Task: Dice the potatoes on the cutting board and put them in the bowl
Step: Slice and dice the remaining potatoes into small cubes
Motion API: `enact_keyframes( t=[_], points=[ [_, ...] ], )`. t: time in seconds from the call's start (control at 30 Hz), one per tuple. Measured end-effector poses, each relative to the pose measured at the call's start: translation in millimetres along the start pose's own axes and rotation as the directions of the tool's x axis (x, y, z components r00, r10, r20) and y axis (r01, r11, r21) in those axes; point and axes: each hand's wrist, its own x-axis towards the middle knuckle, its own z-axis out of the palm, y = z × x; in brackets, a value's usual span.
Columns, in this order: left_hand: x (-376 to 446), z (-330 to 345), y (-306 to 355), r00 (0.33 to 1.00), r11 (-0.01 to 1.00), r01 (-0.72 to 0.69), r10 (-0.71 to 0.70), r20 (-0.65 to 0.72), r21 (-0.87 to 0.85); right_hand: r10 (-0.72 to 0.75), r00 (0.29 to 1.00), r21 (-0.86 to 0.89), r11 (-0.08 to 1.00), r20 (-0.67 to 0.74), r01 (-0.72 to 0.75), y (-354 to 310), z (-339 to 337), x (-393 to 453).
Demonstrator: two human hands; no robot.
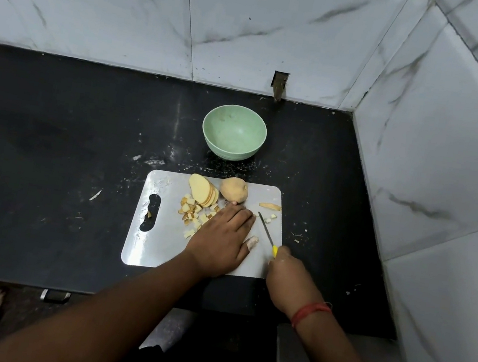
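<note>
Pale green round bowl (pixel 234 132) sits on the counter behind the board, nothing in it but faint smudges. Pale grey rectangular plastic cutting board (pixel 166 241), rounded corners, slot handle at its left end. On it: a fanned stack of yellow potato slices (pixel 202 191), a whole tan-skinned potato (pixel 234 190) just right of the stack, a scatter of small diced potato cubes (pixel 194 214) below the slices, one thin potato sliver (pixel 270 206) near the right edge. Left hand (pixel 221 240) lies flat, fingers straight, pressing on the board; whether anything is under it, cannot tell. Right hand (pixel 287 276) grips a yellow-handled knife with a thin dark blade (pixel 266 231), tip down near two loose cubes. Black stone counter (pixel 49 152), scuffed, speckled with white crumbs. White marble-veined wall tiles (pixel 254 28) behind and to the right.
</note>
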Motion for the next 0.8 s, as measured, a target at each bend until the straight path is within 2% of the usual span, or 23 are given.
enact_keyframes(
  t=[0.33,0.5,0.67,0.73,0.8],
  points=[
    [0.3,-2.6,0.6,1.000,1.000,-0.003,0.003,-0.013,0.005,0.057,0.995,-0.002,0.998,0.086,-0.057,3.0,4.4,-5.3],
    [-1.6,-1.4,1.9,1.000,1.000,0.002,-0.002,-0.008,0.007,0.008,1.000,0.094,0.996,-0.017,-0.007,10.9,-7.8,-12.4],
    [2.5,-9.7,6.2,0.992,0.999,-0.051,0.051,-0.112,0.009,-0.009,0.994,0.224,0.974,-0.106,0.033,16.2,-20.8,-13.2],
    [16.5,-15.2,15.4,0.991,0.995,-0.100,0.100,-0.092,0.003,0.000,0.992,0.275,0.961,-0.125,0.034,18.6,-24.8,-11.3],
    [31.7,-16.1,23.6,0.985,0.985,-0.171,0.171,-0.010,-0.030,0.003,0.991,0.322,0.946,-0.136,0.042,19.6,-27.0,-10.3]
  ],
)
